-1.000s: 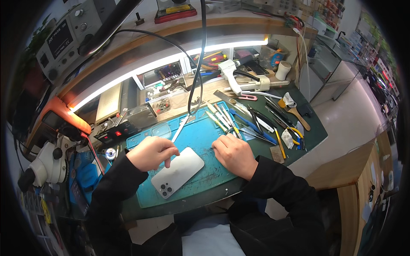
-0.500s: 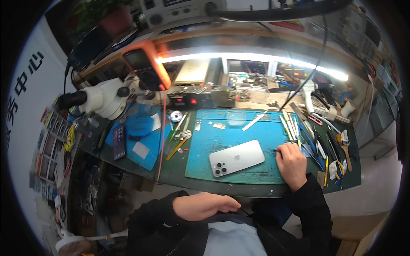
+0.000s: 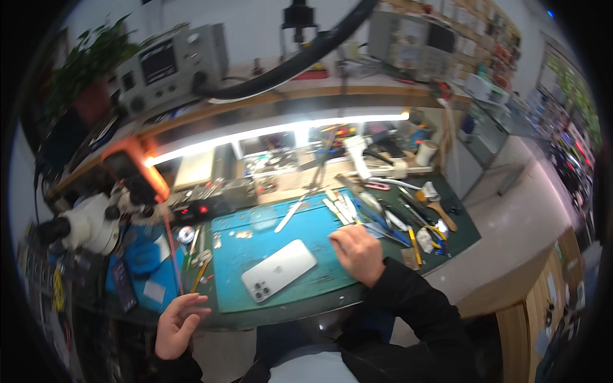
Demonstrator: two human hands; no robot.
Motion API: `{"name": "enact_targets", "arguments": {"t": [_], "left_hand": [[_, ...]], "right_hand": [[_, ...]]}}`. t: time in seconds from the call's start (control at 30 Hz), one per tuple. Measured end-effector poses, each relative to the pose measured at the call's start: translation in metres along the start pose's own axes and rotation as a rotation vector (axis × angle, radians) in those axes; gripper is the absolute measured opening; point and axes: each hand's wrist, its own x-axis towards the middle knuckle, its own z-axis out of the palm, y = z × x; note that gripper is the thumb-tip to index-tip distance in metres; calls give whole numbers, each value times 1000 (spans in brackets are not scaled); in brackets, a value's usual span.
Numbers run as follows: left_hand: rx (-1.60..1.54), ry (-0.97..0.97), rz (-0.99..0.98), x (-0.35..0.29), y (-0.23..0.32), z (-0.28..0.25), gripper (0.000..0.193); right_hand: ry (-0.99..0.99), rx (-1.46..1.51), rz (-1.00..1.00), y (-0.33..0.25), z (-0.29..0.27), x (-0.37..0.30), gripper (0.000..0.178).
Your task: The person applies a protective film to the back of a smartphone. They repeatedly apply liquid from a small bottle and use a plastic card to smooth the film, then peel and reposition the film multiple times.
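Observation:
A silver-white smartphone [image 3: 281,269] lies back up on the blue work mat [image 3: 329,277], its cluster of camera lenses toward the lower left. My right hand [image 3: 357,254] rests at the right side of the mat with curled fingers, beside several slim tools [image 3: 341,207]. Whatever its fingers may hold is hidden. Off the bench's front left edge, my left hand [image 3: 181,324] hovers with fingers apart and nothing in it. The phone lies between the two hands, touched by neither.
On the left are a white microscope [image 3: 86,223], a dark phone [image 3: 124,285] on a smaller blue mat, and an orange-framed meter [image 3: 134,169]. Brushes, pliers [image 3: 440,237] and tweezers crowd the right. A lit strip [image 3: 274,131] runs under the shelf; a black cable arm [image 3: 306,60] crosses above.
The view has swung to the right. My left hand has moved from in front of my body to the left, and its fingers have spread. My right hand stays by the tools.

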Motion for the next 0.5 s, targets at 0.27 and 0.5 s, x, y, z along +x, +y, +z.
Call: {"name": "enact_targets", "arguments": {"t": [0.27,0.5], "left_hand": [[183,-335,-4,56,65,40,44],[274,-464,462,101,144,132,46]], "right_hand": [[0,-29,-42,10,-7,-11,6],[-217,-84,7,10,6,-20,8]]}}
